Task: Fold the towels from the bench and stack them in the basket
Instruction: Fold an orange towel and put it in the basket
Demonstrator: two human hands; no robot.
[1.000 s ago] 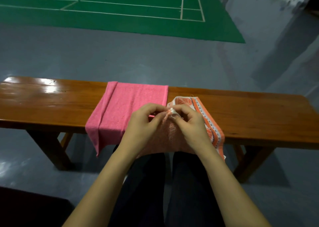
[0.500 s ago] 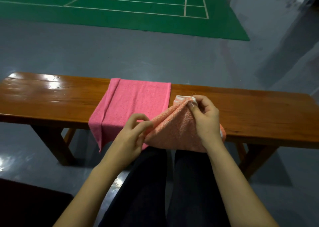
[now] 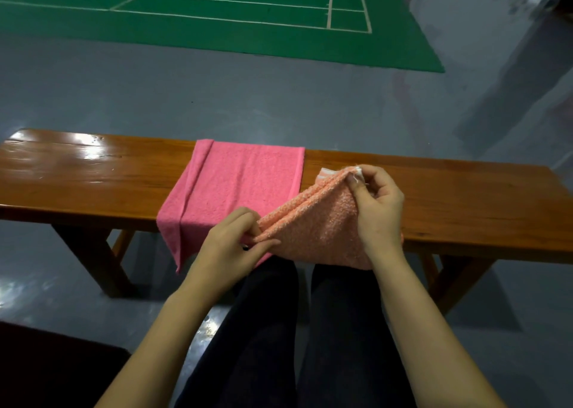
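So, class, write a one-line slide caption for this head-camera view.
Both hands, left and right, pinch corners of an orange towel beside a pink towel on a wooden bench.

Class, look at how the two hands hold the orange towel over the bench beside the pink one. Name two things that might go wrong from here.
1. The left hand and right hand only pinch corners of the orange terry towel; a slip could undo the fold.
2. The pink terry towel hangs over the front edge of the glossy wooden bench, right beside the left hand; a brush might drag it onto the floor.
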